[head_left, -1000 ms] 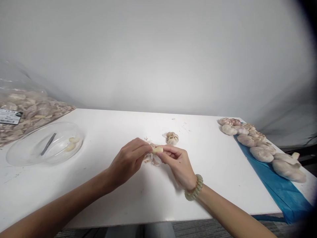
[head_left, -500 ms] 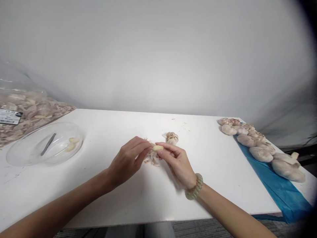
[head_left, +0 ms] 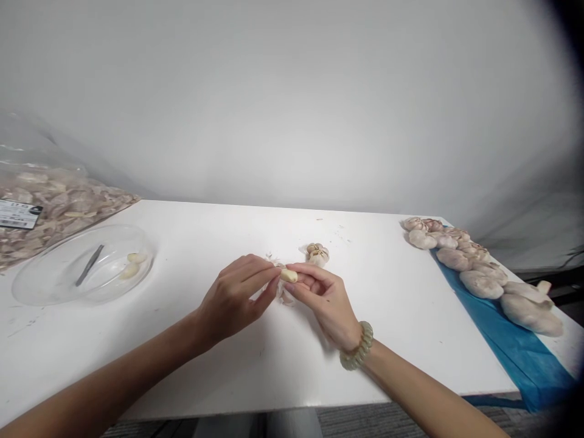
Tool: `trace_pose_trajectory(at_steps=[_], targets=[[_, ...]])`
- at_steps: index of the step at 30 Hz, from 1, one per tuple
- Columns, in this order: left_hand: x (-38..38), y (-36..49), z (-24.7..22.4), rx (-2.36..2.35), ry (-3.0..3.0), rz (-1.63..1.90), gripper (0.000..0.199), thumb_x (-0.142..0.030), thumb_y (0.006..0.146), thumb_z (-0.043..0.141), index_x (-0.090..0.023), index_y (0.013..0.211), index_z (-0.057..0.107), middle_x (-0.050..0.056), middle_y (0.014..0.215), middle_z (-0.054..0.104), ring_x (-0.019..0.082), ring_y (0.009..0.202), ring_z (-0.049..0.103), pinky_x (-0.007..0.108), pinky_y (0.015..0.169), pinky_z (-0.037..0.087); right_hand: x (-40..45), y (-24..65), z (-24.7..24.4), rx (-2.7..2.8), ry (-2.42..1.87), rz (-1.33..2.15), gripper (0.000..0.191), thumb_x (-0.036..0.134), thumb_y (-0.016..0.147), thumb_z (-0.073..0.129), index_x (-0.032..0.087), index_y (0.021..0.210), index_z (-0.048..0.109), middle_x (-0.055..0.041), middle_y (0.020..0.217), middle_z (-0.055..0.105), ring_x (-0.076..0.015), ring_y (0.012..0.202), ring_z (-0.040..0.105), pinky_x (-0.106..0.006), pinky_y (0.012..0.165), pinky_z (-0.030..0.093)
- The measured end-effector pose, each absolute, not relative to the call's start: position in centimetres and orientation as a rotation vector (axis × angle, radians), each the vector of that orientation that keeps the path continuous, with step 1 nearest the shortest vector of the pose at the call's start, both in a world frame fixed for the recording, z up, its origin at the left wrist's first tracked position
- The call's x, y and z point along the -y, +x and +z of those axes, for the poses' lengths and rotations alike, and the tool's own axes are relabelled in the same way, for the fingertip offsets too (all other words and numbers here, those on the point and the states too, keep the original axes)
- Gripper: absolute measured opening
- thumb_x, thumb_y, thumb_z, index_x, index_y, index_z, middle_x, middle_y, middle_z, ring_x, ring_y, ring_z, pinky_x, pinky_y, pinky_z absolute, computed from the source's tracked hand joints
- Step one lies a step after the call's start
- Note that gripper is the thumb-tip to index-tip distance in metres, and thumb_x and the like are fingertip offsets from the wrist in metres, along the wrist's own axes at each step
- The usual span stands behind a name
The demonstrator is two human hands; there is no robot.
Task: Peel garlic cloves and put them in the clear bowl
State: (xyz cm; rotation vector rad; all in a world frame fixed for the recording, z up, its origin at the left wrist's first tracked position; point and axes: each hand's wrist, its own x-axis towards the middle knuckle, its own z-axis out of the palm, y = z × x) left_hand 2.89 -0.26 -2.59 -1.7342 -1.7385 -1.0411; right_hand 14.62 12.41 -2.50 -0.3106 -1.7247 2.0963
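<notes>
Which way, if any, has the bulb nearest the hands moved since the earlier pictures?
No: against the back edge of the table, the bulb shows no shift either way; it rests just beyond the right hand.

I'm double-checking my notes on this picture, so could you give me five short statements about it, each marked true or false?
1. The right hand holds a pale garlic clove. True.
2. The left hand is inside the clear dish. False: its fingers are at the clove; the clear dish stands farther left.
3. The bracelet is on the left wrist. False: the bracelet is on the right wrist.
4. A garlic bulb lies on the table just beyond the hands. True.
5. The sheet under the row of bulbs is red. False: the sheet is blue.
</notes>
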Motion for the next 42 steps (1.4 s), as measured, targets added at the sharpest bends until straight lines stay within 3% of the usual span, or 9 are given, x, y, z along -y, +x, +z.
trace_pose_trajectory(at_steps=[10,14,19,24,38,42], targets=[[0.6,2.6,-2.7,1.688,-1.756,-0.812,0.015,-0.006,0.074,0.06,-0.012,0.087,0.057,0.005,0.078,0.064,0.016,0.075,0.059,0.03,0.07,0.048,-12.3,14.7,-2.7,1.709,-0.334,2.179,0.024,0.022,0.07,0.07,0.019,0.093,0.063,-0.0033,0.08,0.068,-0.0112,0.072,0.062,-0.024,0.067,0.05],[0.7,2.6,-2.7,1.722,-1.778,-0.8,0.013,-0.006,0.076,0.058,-0.012,0.087,0.056,0.005,0.079,0.063,0.017,0.076,0.058,0.031,0.071,0.048,-12.3,14.6,-2.7,1.691,-0.364,2.213,0.024,0.023,0.07,0.071,0.018,0.091,0.062,-0.0007,0.073,0.066,-0.0098,0.067,0.061,-0.023,0.065,0.05],[0.5,2.8,-2.6,1.779,-1.765,-0.897,0.011,-0.006,0.077,0.055,-0.013,0.085,0.055,0.005,0.079,0.063,0.016,0.075,0.056,0.03,0.069,0.047,-12.3,14.6,-2.5,1.708,-0.392,2.153,0.02,0.024,0.071,0.069,0.018,0.088,0.062,0.0005,0.068,0.065,-0.0089,0.062,0.059,-0.022,0.061,0.048],[0.2,2.9,-2.2,1.864,-1.708,-1.085,0.009,-0.008,0.081,0.051,-0.014,0.085,0.056,0.003,0.078,0.062,0.013,0.075,0.055,0.025,0.067,0.046,-12.4,14.5,-2.6,1.708,-0.428,2.084,0.024,0.027,0.07,0.069,0.019,0.092,0.061,-0.0036,0.083,0.067,-0.0139,0.075,0.062,-0.028,0.068,0.051],[0.3,3.3,-1.2,2.304,-1.651,-1.449,0.015,-0.022,0.089,0.044,-0.016,0.084,0.058,0.002,0.078,0.062,0.012,0.071,0.057,0.023,0.065,0.046,-12.4,14.5,-2.6,1.664,-0.352,2.167,0.024,0.026,0.069,0.07,0.019,0.091,0.062,-0.0048,0.086,0.069,-0.0178,0.081,0.064,-0.034,0.076,0.052],[0.4,3.2,-1.5,2.113,-1.704,-1.407,0.017,-0.024,0.081,0.059,-0.016,0.096,0.06,0.005,0.09,0.065,0.014,0.081,0.059,0.026,0.071,0.05,-12.5,14.6,-2.6,1.694,-0.336,2.136,0.023,0.026,0.07,0.069,0.02,0.091,0.063,-0.0038,0.082,0.069,-0.017,0.078,0.065,-0.032,0.073,0.052]])
